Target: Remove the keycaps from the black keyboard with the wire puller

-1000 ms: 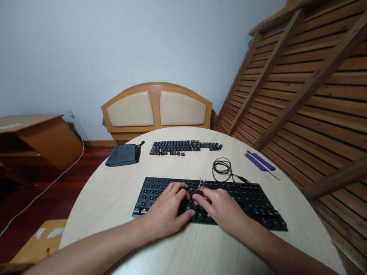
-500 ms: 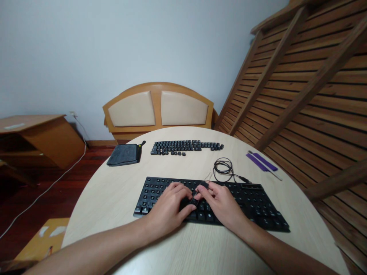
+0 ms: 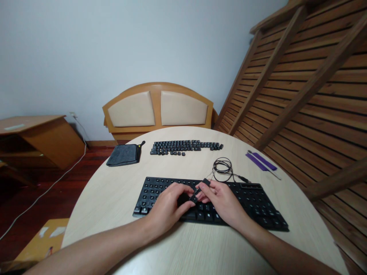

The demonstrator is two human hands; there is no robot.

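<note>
Pinching 1 black bar (image 3: 197,193), left hand (image 3: 171,204) and right hand (image 3: 223,196) partly hide the keyboard (image 3: 205,215) beside coiled cable (image 3: 223,170).

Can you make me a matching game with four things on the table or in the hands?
Things:
1. Black cable
2. Purple strips
3. Loose keys
4. Slim black piece

Where or how:
A. set out in rows
B. held in the right hand
C. lying in loops
D. near the right edge of the table

Right pairs: 1-C, 2-D, 3-A, 4-B
</note>
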